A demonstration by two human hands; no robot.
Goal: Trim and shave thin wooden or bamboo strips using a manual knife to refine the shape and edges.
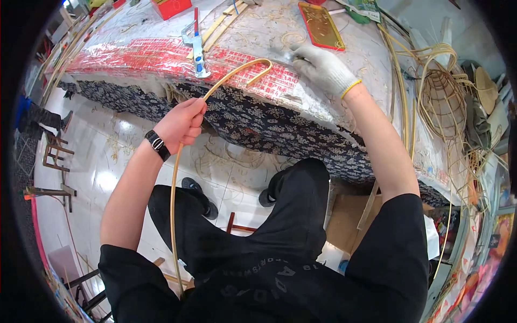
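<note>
My left hand (183, 125), bare with a black watch band at the wrist, is closed around a long, thin bamboo-like strip (175, 199). The strip's upper end curls into a hook above the table edge, and its lower part runs down past my left leg. Over the table, my right hand (327, 69) wears a white knit glove with a yellow cuff. Its fingers are bent around a grey, blurred object (280, 55) whose kind I cannot make out. Between the hands lies a flat metal tool (198, 54) with blue marks and a red part.
The table (258, 37) has a plastic-wrapped edge and dark flowered cloth (280, 126). On it are pale flat strips (221, 27), a red-rimmed tray (321, 27) and a red box (171, 7). A woven frame (442, 99) stands right; stools (56, 151) stand left.
</note>
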